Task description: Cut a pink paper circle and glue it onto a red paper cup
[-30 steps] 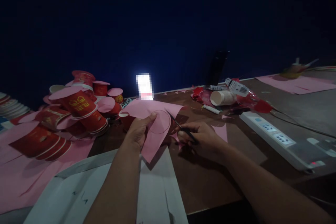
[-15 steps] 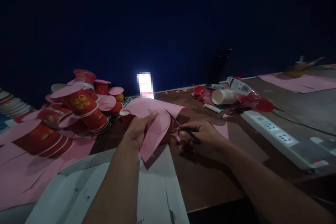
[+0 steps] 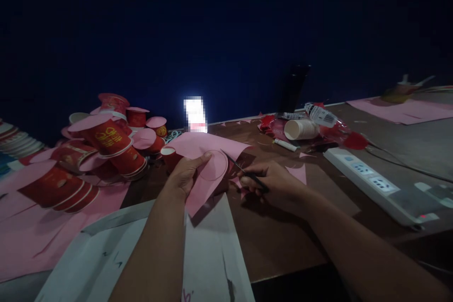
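Note:
My left hand (image 3: 184, 174) grips a sheet of pink paper (image 3: 202, 194), with the thumb pressed on top near a drawn circle. The sheet is partly cut, its lower part hanging in a point over white paper (image 3: 208, 240). Closed around the dark handles of a pair of scissors (image 3: 255, 181) is my right hand (image 3: 278, 184). Their thin blade lies at the sheet's right side, close to the circle's outline. Behind my left hand stands a small red paper cup (image 3: 170, 158), partly hidden.
Red paper cups (image 3: 113, 134) with pink discs on them are heaped at the left. Pink offcuts (image 3: 297, 173) lie on the brown table. At the right are a power strip (image 3: 368, 184), stacked white cups (image 3: 300, 129) in plastic wrap and a marker (image 3: 286, 145). A lit phone-like screen (image 3: 195, 114) glows behind.
The camera view has shifted very slightly. Both hands keep their grips, and the pink paper and scissors hold nearly the same place.

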Motion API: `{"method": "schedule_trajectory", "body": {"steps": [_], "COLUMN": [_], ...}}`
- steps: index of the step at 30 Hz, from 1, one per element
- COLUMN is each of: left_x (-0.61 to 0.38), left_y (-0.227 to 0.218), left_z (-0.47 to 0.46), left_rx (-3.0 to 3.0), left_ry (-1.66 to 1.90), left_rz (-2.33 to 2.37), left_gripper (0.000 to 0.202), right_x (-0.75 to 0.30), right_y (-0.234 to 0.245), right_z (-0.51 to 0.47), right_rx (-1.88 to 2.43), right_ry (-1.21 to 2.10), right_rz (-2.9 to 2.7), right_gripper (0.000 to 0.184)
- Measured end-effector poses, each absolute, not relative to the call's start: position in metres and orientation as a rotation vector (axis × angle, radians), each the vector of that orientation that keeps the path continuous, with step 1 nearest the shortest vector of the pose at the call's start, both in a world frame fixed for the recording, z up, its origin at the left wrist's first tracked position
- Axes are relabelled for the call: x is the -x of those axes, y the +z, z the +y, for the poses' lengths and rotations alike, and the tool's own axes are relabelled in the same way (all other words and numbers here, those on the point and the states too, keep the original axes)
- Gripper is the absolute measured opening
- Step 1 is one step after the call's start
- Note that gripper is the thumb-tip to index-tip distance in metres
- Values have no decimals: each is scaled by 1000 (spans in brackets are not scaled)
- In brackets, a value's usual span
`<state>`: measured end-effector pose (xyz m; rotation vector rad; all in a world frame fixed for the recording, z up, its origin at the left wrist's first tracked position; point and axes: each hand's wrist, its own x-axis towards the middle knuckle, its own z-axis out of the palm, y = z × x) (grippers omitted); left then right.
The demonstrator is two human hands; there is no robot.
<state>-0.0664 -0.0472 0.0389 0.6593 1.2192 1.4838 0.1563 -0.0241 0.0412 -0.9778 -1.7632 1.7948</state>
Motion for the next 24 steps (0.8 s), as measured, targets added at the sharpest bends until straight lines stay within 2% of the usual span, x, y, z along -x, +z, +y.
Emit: {"method": "schedule_trajectory", "body": {"steps": [6,24], "left_x": [61,62], "left_y": [39,38], "left_z": [-50,-49], "left_rx": [-701,-712], "left_ry": [1396,1342], "left_rz": [1234,1204], "left_gripper": [35,42], "right_x": [-156,-158], "right_y": [37,46], "right_z": [-23,-22], "right_rx": [979,997], "right_ry": [1789,1776], "right_rz": [-1747,-1756], "right_gripper": [40,33]}}
